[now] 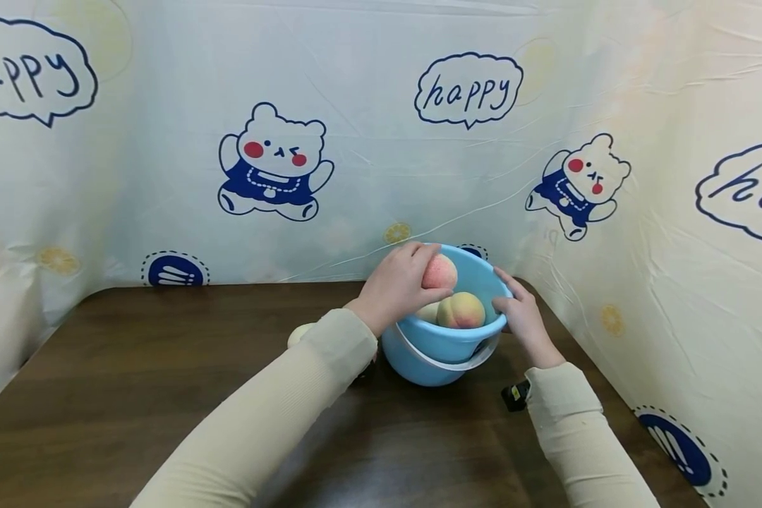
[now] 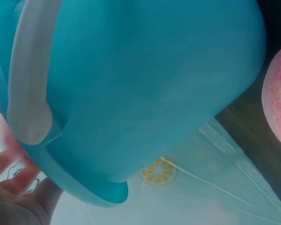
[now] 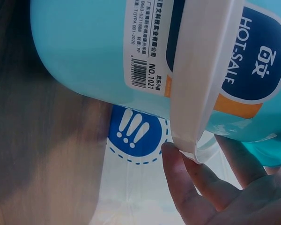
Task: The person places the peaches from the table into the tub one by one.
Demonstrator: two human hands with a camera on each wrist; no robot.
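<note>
A light blue bucket (image 1: 419,360) stands on the table, its white handle (image 3: 201,70) folded down against the outside. My left hand (image 1: 394,283) holds a pink peach (image 1: 441,272) over the left side of the bucket's mouth. Inside the bucket lie a yellow and red peach (image 1: 461,311) and a paler fruit (image 1: 427,312), which is partly hidden by the left hand. My right hand (image 1: 528,321) grips the rim on the right, and in the right wrist view its fingertips are right at the handle.
Left of the bucket, a pale round fruit (image 1: 300,334) shows partly behind my left sleeve. A pink fruit (image 2: 278,96) also sits beside the bucket in the left wrist view. Printed curtains (image 1: 368,141) enclose the brown table (image 1: 165,395) at the back and sides.
</note>
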